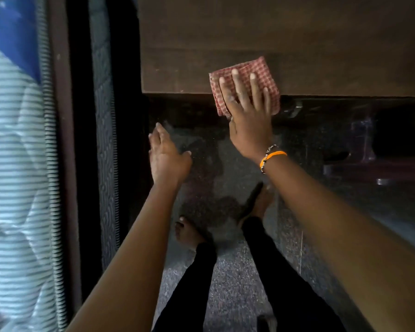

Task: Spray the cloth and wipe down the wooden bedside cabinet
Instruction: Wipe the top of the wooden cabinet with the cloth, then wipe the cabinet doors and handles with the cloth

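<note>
A red-and-white checked cloth (264, 73), folded, lies flat against the front face of the dark wooden bedside cabinet (297, 44) at its lower edge. My right hand (247, 116) presses on the cloth with fingers spread, an orange band at the wrist. Lower and to the left, my left hand (167, 156) hovers over the dark floor with fingers apart, holding nothing. No spray bottle is in view.
A bed with a striped cover (12, 164) and a dark mattress edge (106, 140) runs along the left. My bare feet (189, 233) stand on the speckled dark floor (237, 291). A dark chair or stool base (381, 168) sits at the right.
</note>
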